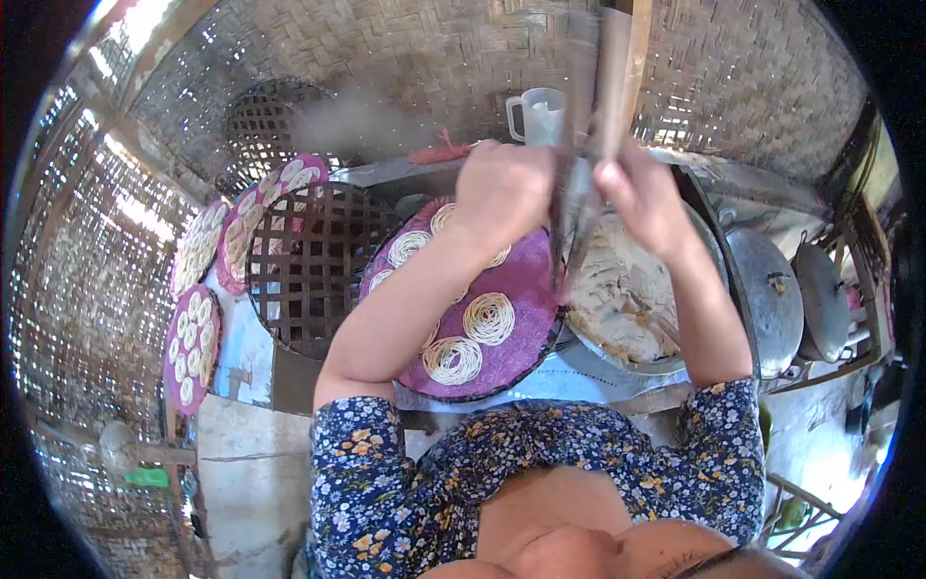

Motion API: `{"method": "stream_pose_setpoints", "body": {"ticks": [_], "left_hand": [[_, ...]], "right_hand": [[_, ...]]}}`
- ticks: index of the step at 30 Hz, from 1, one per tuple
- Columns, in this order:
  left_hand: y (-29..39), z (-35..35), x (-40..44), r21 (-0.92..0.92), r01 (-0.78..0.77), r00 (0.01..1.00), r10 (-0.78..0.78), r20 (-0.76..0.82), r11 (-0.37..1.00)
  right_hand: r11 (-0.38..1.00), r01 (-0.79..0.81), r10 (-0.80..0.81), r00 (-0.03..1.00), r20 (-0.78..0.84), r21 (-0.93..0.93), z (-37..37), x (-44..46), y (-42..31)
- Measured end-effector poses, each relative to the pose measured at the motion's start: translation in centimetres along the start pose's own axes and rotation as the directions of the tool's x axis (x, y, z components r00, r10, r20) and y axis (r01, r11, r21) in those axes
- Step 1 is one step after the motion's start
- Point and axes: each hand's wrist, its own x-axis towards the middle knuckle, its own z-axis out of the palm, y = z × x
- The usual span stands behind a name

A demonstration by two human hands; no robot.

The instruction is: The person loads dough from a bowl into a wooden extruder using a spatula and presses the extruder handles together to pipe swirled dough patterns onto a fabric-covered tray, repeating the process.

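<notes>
Both hands are raised over the work surface, closed around a long wooden noodle press that is smeared by motion. My left hand grips it from the left, above the purple round tray. My right hand has its thumb toward the press and stands over a large basin of pale dough. Flat coils of thin noodle strands lie on the purple tray. The lower end of the press is blurred between tray and basin, so I cannot tell whether strands hang from it.
An open-weave round basket stands left of the tray. Further left are more purple trays with coils. A clear plastic mug stands at the back by the woven bamboo wall. Lidded metal pots are at the right.
</notes>
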Motion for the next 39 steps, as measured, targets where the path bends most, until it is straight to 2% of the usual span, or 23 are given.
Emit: {"method": "stream_pose_setpoints", "body": {"ticks": [1, 2, 3, 4, 5, 7, 8, 10, 11, 12, 13, 16, 17, 21, 25, 31, 33, 34, 36, 37, 39], "left_hand": [[0.7, 0.0, 0.4, 0.038, -0.053, 0.998, 0.052, 0.02, 0.998], [1.3, -0.3, 0.8, 0.076, -0.106, 0.994, 0.103, 0.041, 0.991], [1.9, -1.2, 1.3, -0.058, 0.033, 0.98, -0.021, 0.198, 0.998], [2.2, -2.6, 1.8, -0.112, 0.026, 0.928, 0.018, 0.373, 0.993], [2.4, -4.0, 2.1, -0.168, 0.03, 0.844, 0.065, 0.532, 0.985], [2.7, -6.8, 1.1, -0.314, 0.053, 0.714, 0.185, 0.676, 0.948], [3.3, -7.5, 0.4, -0.214, 0.081, 0.632, 0.116, 0.766, 0.973], [5.0, -8.2, -1.4, -0.207, 0.049, 0.641, 0.128, 0.757, 0.977], [5.4, -8.3, -1.9, -0.22, 0.007, 0.72, 0.147, 0.679, 0.976], [5.6, -8.3, -2.3, -0.227, -0.038, 0.789, 0.169, 0.591, 0.973], [5.8, -8.4, -2.7, -0.231, -0.088, 0.846, 0.195, 0.496, 0.969], [6.2, -8.0, -4.0, -0.143, -0.128, 0.851, 0.183, 0.492, 0.981], [5.4, -6.7, -4.7, -0.188, -0.125, 0.872, 0.198, 0.448, 0.974], [4.9, -5.7, -5.9, -0.183, -0.028, 0.868, 0.115, 0.482, 0.983], [5.0, -4.1, -5.8, -0.19, -0.077, 0.872, 0.158, 0.464, 0.979], [5.8, -3.5, -6.1, -0.175, -0.102, 0.907, 0.164, 0.388, 0.979], [5.9, -3.4, -6.1, -0.181, -0.071, 0.91, 0.137, 0.391, 0.981], [6.2, -3.1, -6.1, -0.251, -0.08, 0.916, 0.17, 0.364, 0.965], [6.9, -2.5, -6.3, -0.393, -0.1, 0.921, 0.235, 0.311, 0.914], [7.0, -2.7, -5.8, -0.374, -0.04, 0.899, 0.197, 0.392, 0.926], [5.4, -1.8, -5.8, -0.474, 0.189, 0.897, 0.045, 0.439, 0.86]], "right_hand": [[0.979, 0.044, -0.081, 0.98, -0.184, -0.197, -0.6, 0.9, -1.5], [0.881, 0.194, -0.33, 0.906, -0.267, -0.43, -1.2, 1.3, -3.4], [0.81, 0.314, -0.466, 0.857, -0.218, -0.495, -1.5, 1.1, -4.9], [0.716, 0.424, -0.594, 0.788, -0.164, -0.555, -1.6, 0.3, -6.4], [0.639, 0.559, -0.697, 0.711, -0.09, -0.528, -1.3, -0.7, -7.6], [0.629, 0.7, -0.721, 0.688, 0.082, -0.338, -1.4, -3.2, -8.7], [0.682, 0.688, -0.682, 0.721, 0.125, -0.247, -1.7, -4.0, -8.8], [0.926, 0.376, -0.375, 0.922, 0.099, 0.002, -2.5, -5.2, -8.5], [0.971, 0.21, -0.22, 0.972, 0.086, 0.113, -2.8, -5.3, -8.5], [0.989, 0.124, -0.134, 0.984, 0.118, 0.084, -3.9, -5.1, -8.9], [0.991, 0.111, -0.118, 0.988, 0.097, 0.073, -4.5, -5.4, -8.7], [0.984, -0.031, 0.019, 0.997, 0.072, 0.178, -5.8, -6.9, -7.1], [0.98, -0.024, 0.013, 0.998, 0.057, 0.198, -5.7, -6.9, -6.1], [0.967, -0.147, 0.145, 0.989, 0.026, 0.21, -7.5, -8.0, -4.5], [0.959, -0.161, 0.173, 0.984, -0.034, 0.234, -6.7, -7.6, -3.4], [0.975, -0.179, 0.209, 0.943, -0.258, 0.135, -6.5, -7.1, -2.7], [0.988, -0.154, 0.154, 0.908, -0.39, 0.031, -5.8, -7.2, -2.6], [0.989, -0.146, 0.121, 0.884, -0.452, -0.021, -5.5, -7.2, -2.4], [0.982, -0.071, -0.052, 0.79, -0.611, -0.175, -5.2, -6.5, -1.3], [0.964, -0.046, -0.146, 0.727, -0.671, -0.26, -5.2, -6.2, -0.6], [0.981, 0.194, -0.119, 0.607, -0.786, 0.002, -6.0, -6.3, 1.1]]}}
